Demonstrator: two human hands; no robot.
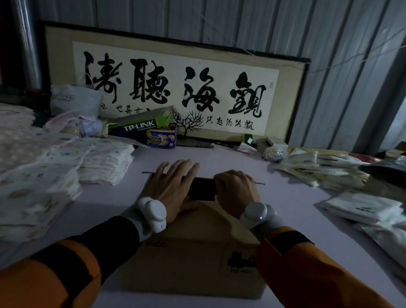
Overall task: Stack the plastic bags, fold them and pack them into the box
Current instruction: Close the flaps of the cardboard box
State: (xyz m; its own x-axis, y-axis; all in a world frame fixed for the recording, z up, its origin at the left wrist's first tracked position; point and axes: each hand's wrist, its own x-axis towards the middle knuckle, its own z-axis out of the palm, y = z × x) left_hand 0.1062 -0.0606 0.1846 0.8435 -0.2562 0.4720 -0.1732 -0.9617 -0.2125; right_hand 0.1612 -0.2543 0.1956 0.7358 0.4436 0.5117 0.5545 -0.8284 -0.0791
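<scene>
Right up close, the cardboard box (194, 259) sits on the pale table (289, 197), flaps nearly closed over a dark gap. The left hand (171, 188) lies flat on the left flap, fingers straight and spread. The right hand (237, 189) curls its fingers over the right flap's edge. Plastic bags (324, 168) lie heaped further right; folded cloths (55, 162) are stacked left. Behind, a framed calligraphy panel (171, 83) leans against the wall.

Storeroom, corrugated metal wall (259, 17), stacked packets (324, 165)
</scene>
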